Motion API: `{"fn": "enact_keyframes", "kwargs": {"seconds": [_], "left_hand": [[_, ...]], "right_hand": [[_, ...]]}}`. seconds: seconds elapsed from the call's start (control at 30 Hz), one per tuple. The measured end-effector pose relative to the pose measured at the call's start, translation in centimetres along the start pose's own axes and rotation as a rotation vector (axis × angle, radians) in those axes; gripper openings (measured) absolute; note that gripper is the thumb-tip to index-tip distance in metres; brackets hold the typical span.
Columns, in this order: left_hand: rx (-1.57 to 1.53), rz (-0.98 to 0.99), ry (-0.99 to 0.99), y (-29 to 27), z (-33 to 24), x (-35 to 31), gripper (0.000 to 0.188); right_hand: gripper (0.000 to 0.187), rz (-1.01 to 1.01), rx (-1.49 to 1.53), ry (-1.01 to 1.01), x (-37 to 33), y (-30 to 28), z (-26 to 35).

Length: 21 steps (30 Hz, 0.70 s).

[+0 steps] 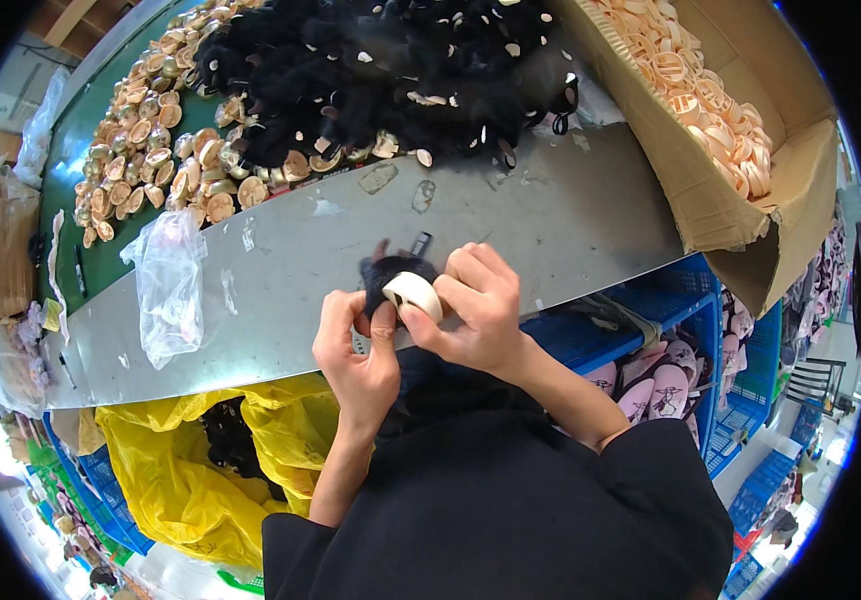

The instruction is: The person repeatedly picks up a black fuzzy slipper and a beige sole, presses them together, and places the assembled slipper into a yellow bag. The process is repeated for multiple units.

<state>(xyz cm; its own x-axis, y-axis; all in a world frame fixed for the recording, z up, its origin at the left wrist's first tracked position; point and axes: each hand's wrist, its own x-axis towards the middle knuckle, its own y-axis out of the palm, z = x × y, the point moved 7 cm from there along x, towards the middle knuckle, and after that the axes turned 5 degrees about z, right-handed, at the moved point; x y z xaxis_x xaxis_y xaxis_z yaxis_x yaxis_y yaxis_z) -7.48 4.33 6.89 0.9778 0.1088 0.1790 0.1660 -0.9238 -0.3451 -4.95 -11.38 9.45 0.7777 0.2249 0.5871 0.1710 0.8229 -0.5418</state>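
Over the near edge of the grey metal tabletop (561,205), my two hands meet at a small black plush piece (379,275) with a cream plastic cap (414,288) against it. My left hand (359,352) pinches the plush between thumb and fingers, its thumb reaching the cap's lower left rim. My right hand (479,308) grips the cap's right side, with the thumb pressed at its lower rim. Behind the plush shows a small dark tag-like piece (421,243); whether it is attached I cannot tell.
A heap of black plush pieces (391,70) lies at the back, beside gold-and-peach half shells (141,150). A cardboard box (651,150) of peach plastic parts (716,110) stands right. A clear bag (169,285) lies left, a yellow bag (176,480) below, blue crates (576,340) lower right.
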Motion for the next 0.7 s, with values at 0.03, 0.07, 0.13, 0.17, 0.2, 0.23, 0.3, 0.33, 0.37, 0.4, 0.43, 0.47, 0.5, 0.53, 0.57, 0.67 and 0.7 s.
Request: {"fn": "enact_keyframes", "kwargs": {"seconds": [0.03, 0.07, 0.13, 0.17, 0.2, 0.23, 0.3, 0.33, 0.37, 0.4, 0.43, 0.47, 0.5, 0.53, 0.57, 0.67, 0.7], "left_hand": [[-0.044, 0.010, -0.012, 0.3, 0.3, 0.0, 0.015], [-0.088, 0.020, -0.024, 0.7, 0.9, -0.1, 0.014], [-0.100, 0.046, -0.048, 1.0, 1.1, -0.3, 0.013], [-0.079, 0.041, -0.025, 1.0, 0.7, -0.2, 0.013], [-0.057, 0.038, -0.002, 1.2, 0.4, -0.1, 0.013], [-0.034, 0.033, 0.021, 1.3, 0.0, 0.0, 0.013], [0.034, 0.044, 0.057, 2.0, -0.3, 0.2, 0.013], [0.000, 0.044, 0.062, 2.2, 0.5, 0.4, 0.014], [-0.052, 0.054, 0.019, 2.4, 1.0, 0.3, 0.015], [-0.105, 0.066, -0.023, 2.6, 1.5, 0.0, 0.015], [-0.157, 0.080, -0.069, 2.8, 2.0, -0.3, 0.015], [-0.255, 0.096, -0.094, 3.0, 2.5, -0.4, 0.016], [-0.314, 0.098, -0.122, 3.3, 2.8, -0.6, 0.016], [-0.374, 0.100, -0.149, 3.6, 3.0, -0.8, 0.015], [-0.434, 0.102, -0.176, 3.9, 3.2, -1.0, 0.015], [-0.498, 0.116, -0.130, 3.7, 2.3, -0.9, 0.015], [-0.508, 0.108, -0.104, 3.6, 2.0, -0.9, 0.015]], "right_hand": [[0.035, -0.002, 0.084, 0.030, -0.2, 0.1, -0.3], [0.036, -0.004, 0.167, 0.060, -0.4, 0.4, -0.6], [0.025, 0.036, 0.389, 0.215, -1.0, 0.9, -1.4], [0.020, -0.010, 0.413, 0.228, -0.8, 0.8, -1.6], [0.017, -0.056, 0.437, 0.242, -0.5, 1.0, -1.7], [0.015, -0.104, 0.462, 0.255, -0.3, 1.1, -1.8], [0.025, 0.007, 0.732, 0.438, -0.9, 3.0, -2.6], [0.026, 0.028, 0.600, 0.391, -0.5, 2.8, -2.2], [0.027, 0.047, 0.466, 0.345, -0.2, 2.6, -1.8], [0.027, 0.042, 0.459, 0.295, 0.1, 2.6, -1.6], [0.027, 0.038, 0.450, 0.251, 0.2, 2.5, -1.3], [0.027, 0.033, 0.441, 0.207, 0.2, 2.5, -1.1], [0.026, 0.034, 0.400, 0.171, 0.2, 2.6, -1.0], [0.025, 0.034, 0.357, 0.133, 0.0, 2.9, -1.0], [0.025, 0.035, 0.315, 0.094, 0.1, 3.0, -0.9], [0.026, -0.004, 0.315, 0.087, 0.5, 2.9, -0.5], [0.027, -0.007, 0.310, 0.090, 0.5, 3.0, -0.5]]}}
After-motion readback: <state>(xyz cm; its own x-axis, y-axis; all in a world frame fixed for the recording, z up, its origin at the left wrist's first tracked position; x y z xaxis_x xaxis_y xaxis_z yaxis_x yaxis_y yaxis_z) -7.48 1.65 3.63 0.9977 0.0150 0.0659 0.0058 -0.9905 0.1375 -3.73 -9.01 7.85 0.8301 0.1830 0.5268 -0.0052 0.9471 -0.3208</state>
